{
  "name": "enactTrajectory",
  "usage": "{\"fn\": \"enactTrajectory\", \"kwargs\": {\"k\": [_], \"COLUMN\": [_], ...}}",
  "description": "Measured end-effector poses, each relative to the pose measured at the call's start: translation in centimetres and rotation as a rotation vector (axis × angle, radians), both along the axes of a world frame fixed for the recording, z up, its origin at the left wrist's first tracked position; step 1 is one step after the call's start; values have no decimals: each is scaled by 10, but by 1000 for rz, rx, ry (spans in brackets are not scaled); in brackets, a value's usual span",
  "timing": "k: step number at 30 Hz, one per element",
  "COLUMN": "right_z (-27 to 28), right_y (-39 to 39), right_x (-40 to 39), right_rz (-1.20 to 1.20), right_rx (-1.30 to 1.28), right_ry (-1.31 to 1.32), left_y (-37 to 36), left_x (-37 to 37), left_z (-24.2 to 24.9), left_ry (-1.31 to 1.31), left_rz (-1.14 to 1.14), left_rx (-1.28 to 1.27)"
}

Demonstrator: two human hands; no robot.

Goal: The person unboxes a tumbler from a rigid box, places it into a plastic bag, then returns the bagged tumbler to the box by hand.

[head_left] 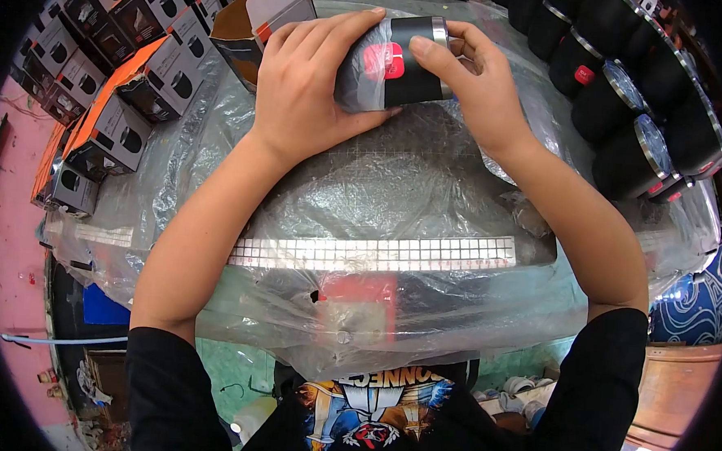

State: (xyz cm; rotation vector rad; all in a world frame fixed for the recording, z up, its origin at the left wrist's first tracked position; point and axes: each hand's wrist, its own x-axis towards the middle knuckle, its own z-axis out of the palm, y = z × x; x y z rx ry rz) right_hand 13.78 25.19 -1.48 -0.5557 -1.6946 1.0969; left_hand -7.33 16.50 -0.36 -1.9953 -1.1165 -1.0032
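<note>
A black tumbler (409, 86) with a steel rim and a red label lies on its side between my two hands, above the plastic-covered table. Clear plastic wrap (362, 85) covers its left end and reaches over part of the label. My left hand (303, 84) is closed round that wrapped end, thumb underneath. My right hand (486, 89) grips the rim end, with the thumb on the black side and the other fingers partly hidden behind the rim. Just left of the tumbler stands an open cardboard box (234, 24) with its flap raised; its inside is mostly hidden.
Stacked printed tumbler boxes (161, 76) fill the left side of the table. Several black tumblers (625, 162) stand close together on the right. A strip of white gridded tape (376, 252) runs along the front of the plastic sheet (363, 189).
</note>
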Motion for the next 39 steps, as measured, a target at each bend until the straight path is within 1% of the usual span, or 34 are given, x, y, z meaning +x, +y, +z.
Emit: {"fn": "enactTrajectory", "kwargs": {"k": [8, 12, 16, 18, 20, 21, 22, 23, 24, 25, 27, 32, 35, 36, 38, 39], "right_z": [-6, -6, -3, -3, -1, -1, 0, 0, -1, -1, 0, 1, -1, -1, 0, 0], "right_y": [1, -1, -3, -4, -2, -2, -2, -2, -2, 0, 0, -3, -2, -2, -1, -1], "right_x": [-1, -1, -3, -3, -1, -1, -2, -2, -2, 0, 2, 0, -1, -1, 0, 0], "right_rz": [18, 28, 37, 39, -5, -6, 18, 43, 44, 46, 49, 122, 181, 181, 289, 289], "right_rx": [40, 25, 16, 11, -88, -85, -147, -211, -212, -225, -234, -278, -284, -285, -311, -310], "right_ry": [1, -14, 23, 45, 63, 65, 126, 187, 188, 161, 132, 178, 171, 171, 152, 151], "left_y": [1, 0, -1, -5, -4, -3, -4, -5, -7, -6, -3, 6, 4, 6, 7, 8], "left_x": [1, 4, 7, 13, 7, 3, 1, -1, -2, 0, -1, -8, -7, -8, -7, -6], "left_z": [-2, 0, 2, 6, 1, -2, -3, -4, -5, -5, -3, -2, -2, -5, -6, -7], "left_ry": [1, 17, 13, -62, -88, -115, -113, -68, -24, -39, -42, -1, -49, -59, -72, -84], "left_rz": [-12, -1, 12, -16, -33, -48, -49, 36, 121, 129, 126, 96, 125, 102, 77, 56], "left_rx": [47, 54, 65, 166, 215, 265, 269, 243, 214, 235, 247, 325, 265, 247, 228, 220]}}
